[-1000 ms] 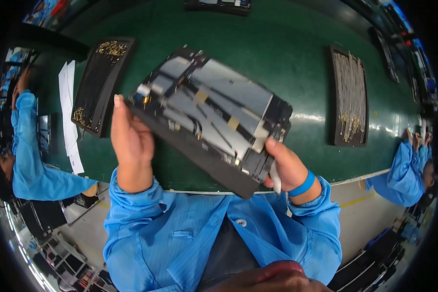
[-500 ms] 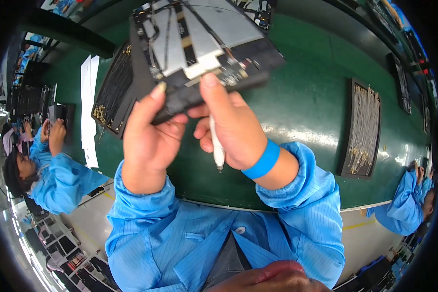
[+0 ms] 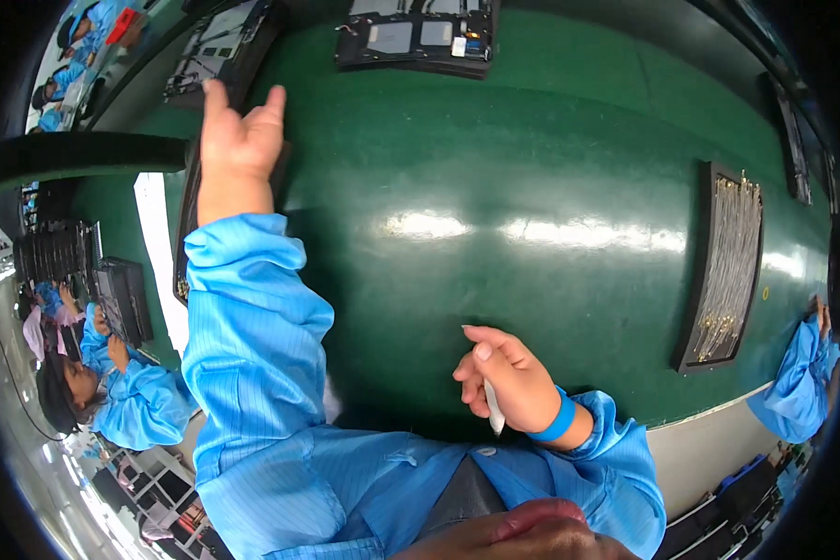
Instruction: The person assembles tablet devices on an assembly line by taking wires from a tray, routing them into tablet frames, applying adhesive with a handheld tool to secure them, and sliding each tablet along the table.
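Note:
My left hand (image 3: pixel 243 140) reaches to the far left with its fingers spread and nothing gripped. Just beyond its fingertips lies a flat black electronic device (image 3: pixel 217 54) with silver panels and exposed parts; whether a fingertip touches it I cannot tell. Close to my body, my right hand (image 3: pixel 513 381) wears a blue wristband. Its curled fingers hold a slim white pen-shaped tool (image 3: pixel 493 411), which points down toward me. Another open black device (image 3: pixel 411 39) with grey panels rests at the far middle of the green table (image 3: pixel 495 271).
At the right stands a black tray (image 3: pixel 689 322) of grey cables with gold-coloured ends. A second dark tray (image 3: pixel 185 243) is partly hidden by my left arm, beside white paper (image 3: pixel 159 224). A dark bar (image 3: pixel 93 157) crosses at left. Co-workers sit on both sides.
Both hands have let go of the device they held. My left hand has moved far left, beside a similar device; my right hand has drawn back toward my body with the white tool.

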Demonstrator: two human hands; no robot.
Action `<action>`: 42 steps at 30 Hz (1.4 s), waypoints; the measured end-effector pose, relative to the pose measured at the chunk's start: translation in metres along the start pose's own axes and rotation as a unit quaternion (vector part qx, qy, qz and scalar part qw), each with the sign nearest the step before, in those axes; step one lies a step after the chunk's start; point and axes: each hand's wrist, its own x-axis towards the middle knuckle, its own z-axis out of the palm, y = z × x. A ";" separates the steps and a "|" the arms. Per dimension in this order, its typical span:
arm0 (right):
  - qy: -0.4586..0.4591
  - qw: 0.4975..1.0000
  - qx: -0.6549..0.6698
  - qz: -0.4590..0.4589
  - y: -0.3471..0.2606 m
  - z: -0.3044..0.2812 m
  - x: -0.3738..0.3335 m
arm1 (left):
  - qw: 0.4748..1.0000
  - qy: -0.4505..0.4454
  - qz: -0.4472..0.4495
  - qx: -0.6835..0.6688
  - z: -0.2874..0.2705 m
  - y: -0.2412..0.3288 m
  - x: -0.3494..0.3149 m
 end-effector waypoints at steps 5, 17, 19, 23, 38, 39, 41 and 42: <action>-0.103 0.989 0.091 0.062 0.001 -0.008 -0.007 | 0.992 0.033 -0.115 0.051 0.037 -0.045 -0.015; -0.101 0.982 0.040 0.152 -0.004 -0.009 -0.005 | 0.957 -0.175 -0.221 0.072 0.039 -0.056 0.028; -0.094 0.987 0.023 0.125 0.002 -0.007 -0.007 | 0.975 -0.083 -0.170 0.112 0.055 -0.072 0.007; -0.117 0.988 -0.033 0.091 0.007 -0.006 -0.011 | 0.955 -0.189 -0.025 0.225 0.070 -0.049 -0.066; -0.166 0.885 -0.430 -0.065 0.031 0.011 -0.013 | 0.605 0.040 0.324 0.726 -0.084 0.024 -0.096; -0.171 0.882 -0.434 -0.067 0.028 0.016 -0.013 | 0.519 0.073 0.324 0.787 -0.110 0.035 -0.084; -0.140 0.916 -0.371 0.066 0.025 0.018 -0.013 | 0.506 0.085 0.249 0.822 -0.122 0.037 -0.087; -0.137 0.928 -0.339 0.075 0.028 0.016 -0.009 | 0.522 0.091 0.229 0.816 -0.122 0.041 -0.086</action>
